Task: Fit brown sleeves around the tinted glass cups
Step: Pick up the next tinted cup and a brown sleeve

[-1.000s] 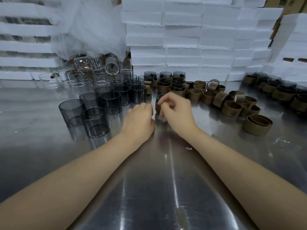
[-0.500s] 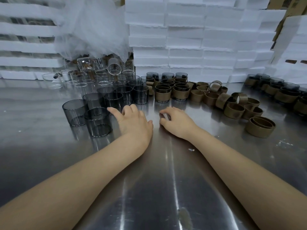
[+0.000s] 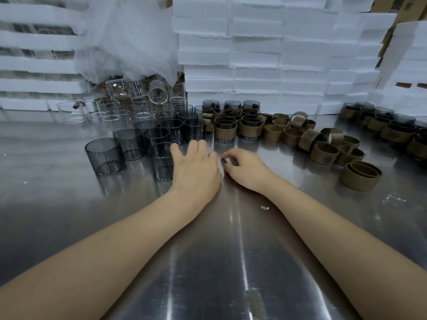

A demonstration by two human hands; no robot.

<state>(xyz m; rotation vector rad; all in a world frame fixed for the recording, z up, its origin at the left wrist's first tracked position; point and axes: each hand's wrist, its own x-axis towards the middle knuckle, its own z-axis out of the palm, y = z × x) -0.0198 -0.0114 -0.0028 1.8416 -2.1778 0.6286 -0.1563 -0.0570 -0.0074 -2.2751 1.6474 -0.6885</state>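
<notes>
Toward the front edge of the tabletop (image 3: 231,262) both bare forearms are lying over the steel; past them, near the middle, the left hand (image 3: 196,167) is spreading its fingers wide and holding nothing, reaching over the nearest bare tinted glass cup (image 3: 161,166), though I cannot tell whether it is touching yet; the right hand (image 3: 246,168) is resting just beside it, fingers loosely curled and empty. A second ago both hands were working on a cup between them; that sleeved cup (image 3: 225,132) appears to be standing free now in the finished cluster further back, so one fitting is looking complete and the next is beginning. Loose brown sleeves (image 3: 324,153) are waiting toward the right edge, well apart from the right hand; the remaining bare cups (image 3: 129,144) are crowding the left side; white foam blocks (image 3: 254,54) are standing stacked along the far edge.
</notes>
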